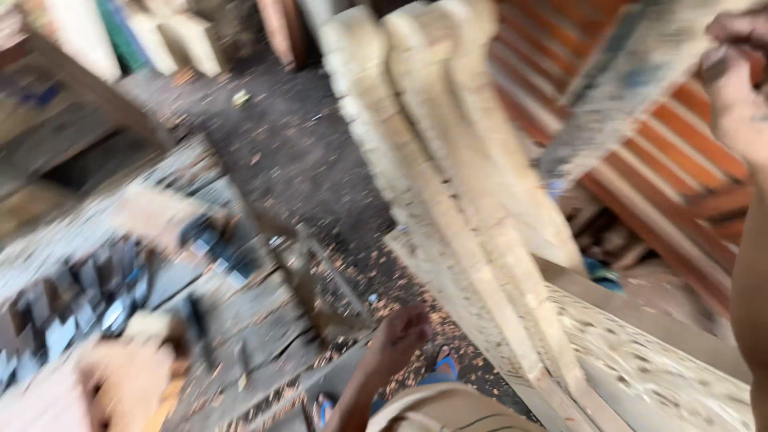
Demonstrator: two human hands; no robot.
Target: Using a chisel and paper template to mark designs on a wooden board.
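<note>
- The right hand (732, 80), at the upper right, is closed around the top of a long, pale, dusty wooden slat (616, 96), keeping it upright.
- The left hand (400, 336) hangs low and loosely curled, holding nothing that shows through the blur.
- Pale carved wooden posts (432, 160) lean together between the hands.
- Sawdust covers the dark floor (296, 152).
</note>
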